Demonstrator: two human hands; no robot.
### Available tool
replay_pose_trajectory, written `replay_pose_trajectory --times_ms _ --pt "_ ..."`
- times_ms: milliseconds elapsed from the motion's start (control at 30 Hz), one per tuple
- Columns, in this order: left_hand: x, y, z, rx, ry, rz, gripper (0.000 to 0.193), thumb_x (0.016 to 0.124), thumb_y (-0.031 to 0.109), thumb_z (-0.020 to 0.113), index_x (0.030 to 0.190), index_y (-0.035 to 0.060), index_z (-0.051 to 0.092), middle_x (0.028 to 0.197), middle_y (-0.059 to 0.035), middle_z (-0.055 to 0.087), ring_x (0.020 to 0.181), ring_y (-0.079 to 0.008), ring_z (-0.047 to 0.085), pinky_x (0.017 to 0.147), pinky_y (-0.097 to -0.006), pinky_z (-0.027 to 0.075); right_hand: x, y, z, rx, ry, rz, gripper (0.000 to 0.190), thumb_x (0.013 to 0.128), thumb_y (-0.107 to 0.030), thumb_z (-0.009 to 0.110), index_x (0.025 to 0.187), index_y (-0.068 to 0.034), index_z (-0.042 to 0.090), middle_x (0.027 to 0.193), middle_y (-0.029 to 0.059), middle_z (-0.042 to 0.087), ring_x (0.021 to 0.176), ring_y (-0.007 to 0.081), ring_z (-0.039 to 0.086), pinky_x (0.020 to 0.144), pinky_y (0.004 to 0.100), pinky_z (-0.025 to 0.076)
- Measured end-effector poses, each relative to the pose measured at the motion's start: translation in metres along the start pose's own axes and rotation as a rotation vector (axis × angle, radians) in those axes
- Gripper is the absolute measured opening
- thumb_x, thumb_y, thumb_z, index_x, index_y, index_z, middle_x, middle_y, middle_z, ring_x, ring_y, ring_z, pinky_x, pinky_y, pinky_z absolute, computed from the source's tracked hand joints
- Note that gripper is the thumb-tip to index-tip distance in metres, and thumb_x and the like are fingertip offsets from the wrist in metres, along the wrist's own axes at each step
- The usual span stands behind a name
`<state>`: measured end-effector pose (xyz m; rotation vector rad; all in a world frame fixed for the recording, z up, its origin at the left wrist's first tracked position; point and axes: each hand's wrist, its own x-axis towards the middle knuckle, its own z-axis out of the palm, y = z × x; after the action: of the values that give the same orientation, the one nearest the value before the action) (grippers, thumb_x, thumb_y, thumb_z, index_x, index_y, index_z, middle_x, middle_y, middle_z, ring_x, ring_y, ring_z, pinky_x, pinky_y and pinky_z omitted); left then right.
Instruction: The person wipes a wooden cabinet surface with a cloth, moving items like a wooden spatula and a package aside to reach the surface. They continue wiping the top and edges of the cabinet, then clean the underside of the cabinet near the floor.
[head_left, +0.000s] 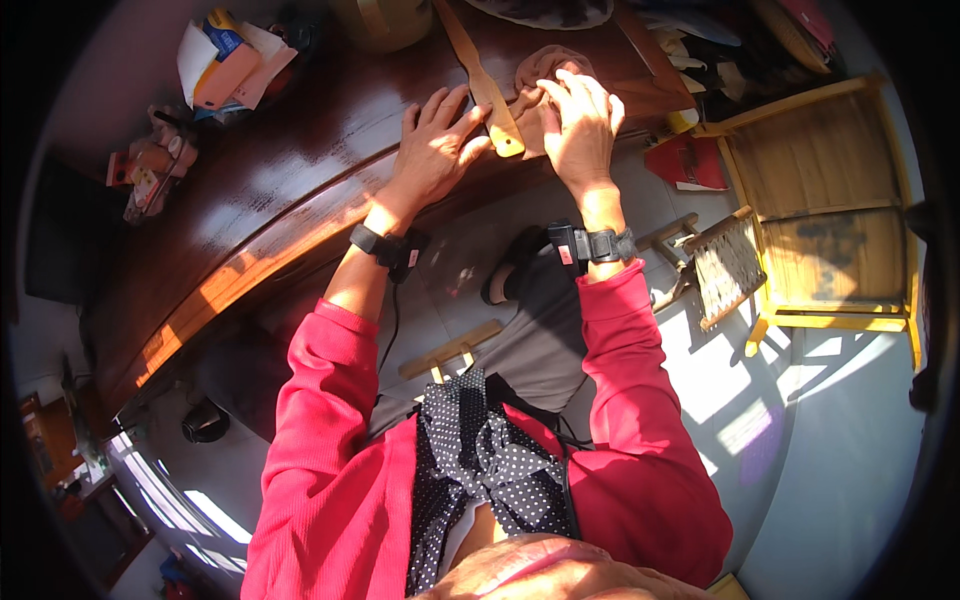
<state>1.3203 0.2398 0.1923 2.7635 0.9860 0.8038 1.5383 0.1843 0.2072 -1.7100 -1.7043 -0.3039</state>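
Observation:
A wooden spatula (482, 88) with a hole in its handle end lies on the dark, glossy wooden table (300, 150), its handle end at the front edge. My left hand (437, 142) rests on the table just left of it, fingers spread, the index fingertip at the spatula's side. Right of the spatula lies a crumpled brown cloth (551, 64). My right hand (581, 124) is over the cloth with bent fingers; whether it grips the cloth is hidden. Both wrists wear black strapped devices.
A container (382, 22) and a patterned plate (551, 9) stand at the table's far side. Papers and a box (229, 64) lie at the left. A yellow wooden chair (832, 262) and a small woven stool (726, 266) stand at the right.

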Motion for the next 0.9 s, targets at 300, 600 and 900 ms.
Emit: replay_pose_trajectory --times_ms 300,600,900 --pt "0.003 0.003 -0.004 -0.031 0.0 -0.019 0.043 0.095 0.027 0.067 0.135 0.0139 0.061 0.143 -0.0135 0.054 0.136 -0.0354 0.046 0.111 -0.0497 0.033 0.019 0.03 0.032 -0.128 -0.386 0.153 0.047 0.092 -0.049 0.061 0.131 -0.024 0.067 0.153 0.0087 0.046 0.149 0.0396 0.025 0.113 0.0766 0.018" --pt "0.005 0.004 -0.005 -0.015 -0.031 -0.02 0.045 0.096 0.028 0.066 0.138 0.0137 0.059 0.147 -0.0144 0.052 0.138 -0.0368 0.045 0.112 -0.0502 0.032 0.048 0.14 0.027 -0.271 -0.27 0.08 0.04 0.098 -0.04 0.053 0.135 -0.025 0.063 0.143 0.0006 0.054 0.14 0.0329 0.039 0.103 0.0601 0.041" --pt "0.008 0.01 -0.009 -0.002 -0.077 -0.039 0.047 0.096 0.029 0.067 0.14 0.0144 0.057 0.148 -0.0154 0.051 0.139 -0.0384 0.043 0.112 -0.0514 0.032 0.105 0.216 0.031 -0.537 -0.568 0.051 0.052 0.102 -0.057 0.045 0.15 -0.038 0.046 0.158 0.0045 0.038 0.143 0.0472 0.03 0.107 0.07 0.037"
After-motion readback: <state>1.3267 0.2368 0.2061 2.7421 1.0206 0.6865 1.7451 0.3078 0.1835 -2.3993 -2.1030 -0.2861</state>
